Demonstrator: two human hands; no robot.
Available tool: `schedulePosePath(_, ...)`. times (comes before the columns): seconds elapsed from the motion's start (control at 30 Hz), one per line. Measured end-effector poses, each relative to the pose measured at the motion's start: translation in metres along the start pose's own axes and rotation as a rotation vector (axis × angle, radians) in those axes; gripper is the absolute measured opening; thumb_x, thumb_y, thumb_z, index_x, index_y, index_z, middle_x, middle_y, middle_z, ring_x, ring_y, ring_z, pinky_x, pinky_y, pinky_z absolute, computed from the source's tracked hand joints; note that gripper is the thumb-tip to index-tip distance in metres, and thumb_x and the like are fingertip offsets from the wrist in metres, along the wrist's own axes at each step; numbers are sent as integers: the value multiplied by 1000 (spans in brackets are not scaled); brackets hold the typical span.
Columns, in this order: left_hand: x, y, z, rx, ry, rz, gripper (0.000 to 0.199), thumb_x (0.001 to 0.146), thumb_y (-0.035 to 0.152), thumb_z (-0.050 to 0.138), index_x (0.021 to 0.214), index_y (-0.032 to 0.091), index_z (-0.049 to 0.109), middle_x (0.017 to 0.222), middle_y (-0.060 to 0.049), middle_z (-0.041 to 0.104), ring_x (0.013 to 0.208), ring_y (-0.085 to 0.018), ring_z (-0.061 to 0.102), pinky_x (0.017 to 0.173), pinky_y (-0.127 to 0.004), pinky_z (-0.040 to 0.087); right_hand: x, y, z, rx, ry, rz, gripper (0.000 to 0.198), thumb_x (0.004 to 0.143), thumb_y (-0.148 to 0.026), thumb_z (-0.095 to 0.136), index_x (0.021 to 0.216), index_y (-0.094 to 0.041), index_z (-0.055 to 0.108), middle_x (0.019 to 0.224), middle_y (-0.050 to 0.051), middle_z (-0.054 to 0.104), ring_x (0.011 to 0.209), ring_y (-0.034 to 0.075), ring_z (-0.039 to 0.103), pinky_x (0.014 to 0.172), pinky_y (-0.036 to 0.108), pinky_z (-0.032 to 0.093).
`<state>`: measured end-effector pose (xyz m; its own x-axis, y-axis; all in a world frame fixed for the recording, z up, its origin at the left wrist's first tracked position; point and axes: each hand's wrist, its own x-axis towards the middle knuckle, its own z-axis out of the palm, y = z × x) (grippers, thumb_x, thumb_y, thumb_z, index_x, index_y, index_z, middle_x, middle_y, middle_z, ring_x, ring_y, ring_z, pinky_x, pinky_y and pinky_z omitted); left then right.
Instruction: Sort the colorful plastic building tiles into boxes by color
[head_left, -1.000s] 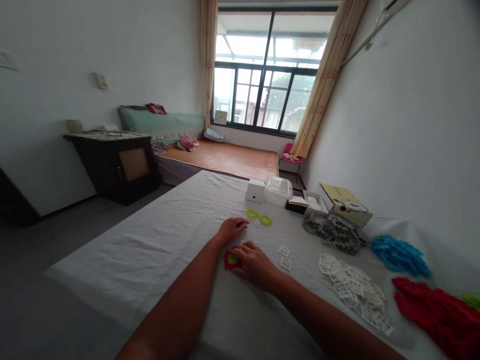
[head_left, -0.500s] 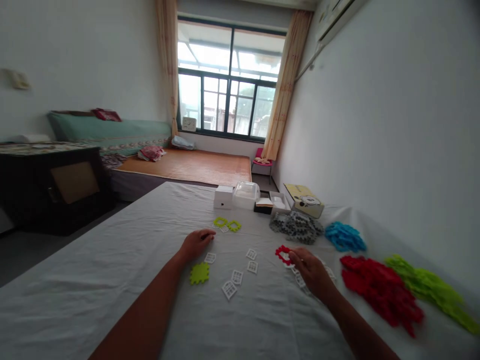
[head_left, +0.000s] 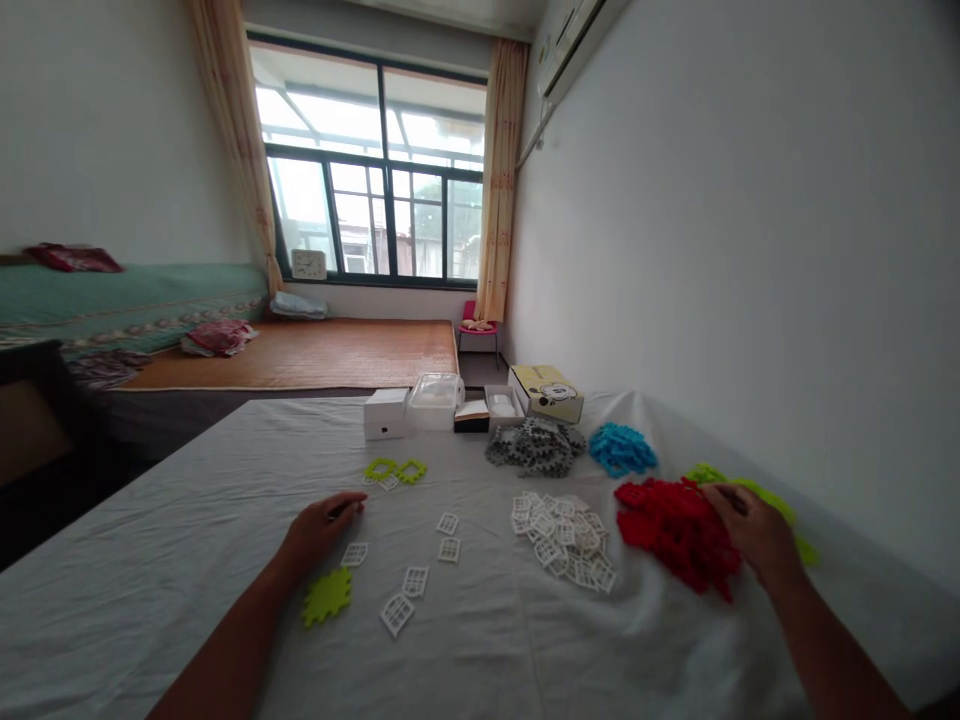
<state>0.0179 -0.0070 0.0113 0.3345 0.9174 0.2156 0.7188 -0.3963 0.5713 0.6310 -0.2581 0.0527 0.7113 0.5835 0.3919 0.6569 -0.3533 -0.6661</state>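
Note:
My left hand [head_left: 322, 528] rests on the white cloth with its fingers curled together, and nothing shows in it. Beside its wrist lie a white window-shaped piece [head_left: 355, 554] and a solid lime-green toothed square [head_left: 328, 597]. My right hand [head_left: 754, 525] is at the right edge of a heap of red interlocking pieces [head_left: 667, 525], its thumb and fingers pinched. Whether a red piece is between its fingertips is hard to make out against the heap. Partly behind that hand lies a pile of lime-green pieces [head_left: 776, 497]. Two lime-green frames [head_left: 411, 471] lie beyond my left hand.
A heap of white window pieces [head_left: 562, 535] lies left of the red one, with several loose ones nearer the middle. Grey pieces [head_left: 536, 447] and blue pieces [head_left: 621, 449] are heaped behind. Along the far edge stand a white box [head_left: 385, 414], a clear container [head_left: 436, 402] and a yellow box [head_left: 547, 393].
My right hand has moved right, from above the white pieces with a red frame piece in its fingers to the red heap's far side. My left hand stays by the green square. The view has turned right.

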Motion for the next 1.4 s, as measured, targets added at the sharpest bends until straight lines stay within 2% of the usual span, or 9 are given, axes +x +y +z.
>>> schedulePosePath(0.2, 0, 3, -1, -9, 5, -9, 47, 79, 53, 44, 107, 23, 68, 106, -3, 71, 99, -25, 63, 85, -31, 48, -5, -5, 4, -177, 136, -68, 44, 76, -52, 42, 89, -17, 67, 86, 13, 70, 72, 27, 64, 65, 38, 47)
schedulePosePath(0.33, -1, 7, -1, -14, 24, -14, 43, 79, 49, 45, 105, 24, 69, 104, -2, 72, 98, -24, 64, 85, -30, 48, -33, -67, 18, -75, 220, -210, 42, 82, -48, 41, 97, -18, 65, 94, 11, 68, 72, 22, 62, 66, 34, 48)
schedulePosePath(0.47, -6, 11, 0, 10, 55, -16, 36, 81, 41, 46, 102, 25, 70, 103, -1, 72, 95, -21, 65, 82, -27, 48, -106, -170, 68, 186, -254, -503, 32, 87, -43, 43, 102, -21, 62, 96, 7, 68, 72, 17, 63, 63, 27, 51)
schedulePosePath(0.57, -9, 10, 1, 0, 69, -14, 34, 82, 35, 47, 103, 24, 70, 99, -1, 73, 91, -19, 66, 79, -25, 48, -174, -239, 112, 190, -667, -892, 25, 89, -31, 48, 110, -25, 60, 108, 4, 66, 96, 17, 60, 87, 31, 48)
schedulePosePath(0.63, -11, 10, 0, -35, 72, -10, 32, 82, 33, 48, 103, 23, 70, 97, -1, 73, 89, -18, 66, 78, -24, 48, -212, -271, 140, 151, -776, -1095, 29, 86, -26, 54, 115, -26, 58, 115, 4, 64, 106, 20, 55, 93, 36, 44)
schedulePosePath(0.83, -12, 10, -2, -115, 54, 6, 32, 82, 28, 48, 104, 20, 69, 92, -3, 75, 88, -18, 67, 79, -24, 48, -265, -324, 204, 61, -755, -1346, 41, 81, -30, 62, 120, -24, 50, 122, 4, 60, 109, 24, 51, 88, 41, 46)
schedulePosePath(1.03, -11, 7, 0, -110, 65, 3, 30, 81, 27, 50, 102, 21, 71, 95, -3, 74, 93, -19, 66, 80, -25, 48, -274, -333, 228, 34, -623, -1542, 12, 88, -21, 53, 99, -18, 57, 97, 7, 65, 92, 21, 54, 81, 34, 46)
schedulePosePath(1.17, -11, 9, -1, -103, 68, -2, 30, 80, 28, 50, 101, 21, 71, 97, -3, 74, 93, -19, 65, 81, -25, 48, -254, -327, 219, 43, -555, -1503, 21, 89, -13, 46, 108, -17, 55, 92, 6, 65, 86, 20, 55, 79, 33, 46)
schedulePosePath(1.4, -12, 11, -4, -117, 57, 8, 34, 81, 35, 47, 102, 20, 70, 94, -2, 74, 88, -20, 66, 78, -26, 49, -184, -279, 181, 72, -447, -1028, 34, 82, -6, 44, 108, -23, 59, 92, 5, 64, 90, 19, 58, 81, 31, 47)
